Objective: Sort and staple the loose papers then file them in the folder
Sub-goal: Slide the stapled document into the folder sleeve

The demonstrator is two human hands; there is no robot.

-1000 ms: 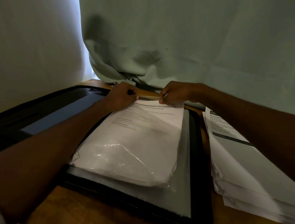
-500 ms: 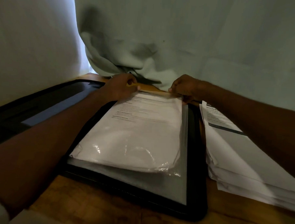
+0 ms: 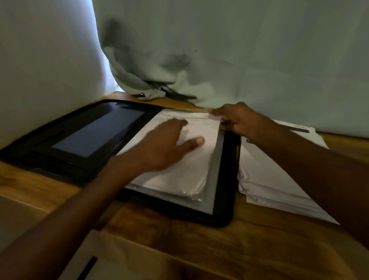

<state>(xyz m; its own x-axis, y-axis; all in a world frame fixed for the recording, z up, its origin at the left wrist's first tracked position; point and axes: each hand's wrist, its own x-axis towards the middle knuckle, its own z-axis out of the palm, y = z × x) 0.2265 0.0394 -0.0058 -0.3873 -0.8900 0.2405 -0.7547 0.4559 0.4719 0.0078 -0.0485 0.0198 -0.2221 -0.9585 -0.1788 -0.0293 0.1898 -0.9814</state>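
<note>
Flat left hand (image 3: 168,145) — presses papers (image 3: 184,161).

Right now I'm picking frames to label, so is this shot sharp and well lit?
Head view: dim overall; the left hand is motion-blurred over the papers; glare shows on the plastic sleeve; bright light leaks at the curtain edge; wide-angle bending.

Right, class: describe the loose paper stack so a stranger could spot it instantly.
Find the open black folder on the wooden table. Just right of it, partly under the right forearm, lies the loose paper stack. Unlike the papers in the folder, it has no plastic sleeve and its edges are uneven.
</note>
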